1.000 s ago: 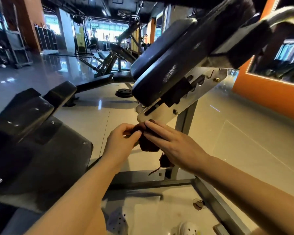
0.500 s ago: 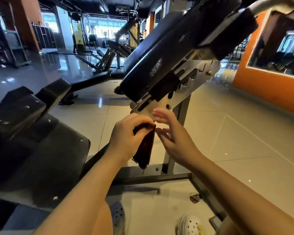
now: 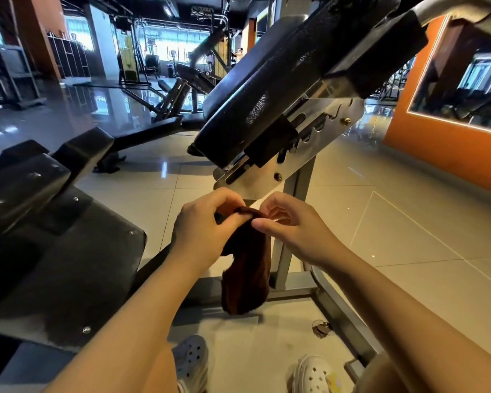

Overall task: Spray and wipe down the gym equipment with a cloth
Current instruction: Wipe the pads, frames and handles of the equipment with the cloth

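- Head view: cloth [image 3: 245, 268] hanging limp below adjustment plate [image 3: 284, 165], dangling above floor.
- Left hand [image 3: 201, 231] pinching top edge; right hand [image 3: 292, 231] pinching same edge alongside.
- Likely soft, light, floppy; best gripping bunched at top before wiping pad [image 3: 267, 89].

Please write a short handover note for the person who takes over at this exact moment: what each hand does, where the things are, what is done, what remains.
Left hand: pinches the top edge of the dark brown cloth.
Right hand: pinches the same edge from the other side.
The cloth hangs down between both hands, just below the metal adjustment plate of the angled black pad.
No spray bottle is in view.
Done: cannot tell what has been wiped.
Left: probably fold or regrip the cloth, then wipe pad, plate and grey frame post.
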`<state>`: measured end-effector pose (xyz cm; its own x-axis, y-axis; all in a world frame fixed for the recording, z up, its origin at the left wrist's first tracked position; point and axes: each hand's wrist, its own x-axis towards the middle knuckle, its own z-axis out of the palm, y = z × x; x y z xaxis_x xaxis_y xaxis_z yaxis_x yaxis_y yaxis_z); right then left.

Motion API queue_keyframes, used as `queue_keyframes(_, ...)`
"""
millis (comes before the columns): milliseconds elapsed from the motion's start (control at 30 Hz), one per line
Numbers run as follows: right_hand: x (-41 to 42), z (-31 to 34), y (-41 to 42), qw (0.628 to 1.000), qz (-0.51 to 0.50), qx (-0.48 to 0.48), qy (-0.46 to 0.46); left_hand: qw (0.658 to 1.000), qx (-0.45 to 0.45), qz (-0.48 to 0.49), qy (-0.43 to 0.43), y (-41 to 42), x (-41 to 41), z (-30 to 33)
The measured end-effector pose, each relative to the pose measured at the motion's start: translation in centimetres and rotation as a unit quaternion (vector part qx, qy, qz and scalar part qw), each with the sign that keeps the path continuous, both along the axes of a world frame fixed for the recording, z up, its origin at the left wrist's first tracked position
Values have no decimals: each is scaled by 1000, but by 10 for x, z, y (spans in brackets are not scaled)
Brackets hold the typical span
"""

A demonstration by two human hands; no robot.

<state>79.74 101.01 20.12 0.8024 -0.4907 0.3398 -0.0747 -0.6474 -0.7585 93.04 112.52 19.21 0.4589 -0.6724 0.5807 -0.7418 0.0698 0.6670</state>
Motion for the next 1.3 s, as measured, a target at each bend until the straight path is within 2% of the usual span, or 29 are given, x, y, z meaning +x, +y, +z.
queue_keyframes(100, 1, 6, 6, 997, -22, -67, -39, 996, 62, -11, 62, -1, 2, -3)
queue_keyframes(167, 2, 12, 8, 993, -24, -80, -84, 992, 96, -13, 84, -3, 3, -6)
queue_keyframes(300, 5, 20, 8, 985, -52, -109, -124, 989, 75, 56, 115, -5, 7, -11)
queue_keyframes(467, 16, 18, 14, 971, -101, -169, -135, 978, -35, 114, 173, -1, 3, -6)
queue_keyframes(567, 28, 27, 23, 963, -118, -170, -174, 960, -171, 156, 155, 1, -3, 8)
queue_keyframes(667, 40, 47, 27, 958, -122, -115, -234, 938, -294, 177, 39, -9, 4, 39)
queue_keyframes(800, 48, 72, 14, 933, -164, -38, -317, 921, -324, 142, -162, -51, 23, 88)
queue_keyframes(867, 43, 70, 6, 917, -211, -58, -334, 907, -304, 109, -270, -71, 34, 88)
queue_keyframes(933, 38, 57, -2, 912, -246, -87, -318, 877, -295, 93, -367, -82, 51, 73)
queue_keyframes(1000, 37, 46, -10, 905, -275, -132, -297, 845, -282, 110, -441, -87, 67, 62)
queue_keyframes(1067, 38, 43, -17, 881, -303, -220, -290, 810, -243, 140, -514, -89, 76, 56)
queue_keyframes(1167, 43, 40, -26, 847, -314, -338, -266, 781, -156, 162, -582, -90, 77, 53)
queue_keyframes(1300, 51, 27, -28, 885, -279, -311, -207, 785, -161, 140, -582, -87, 87, 51)
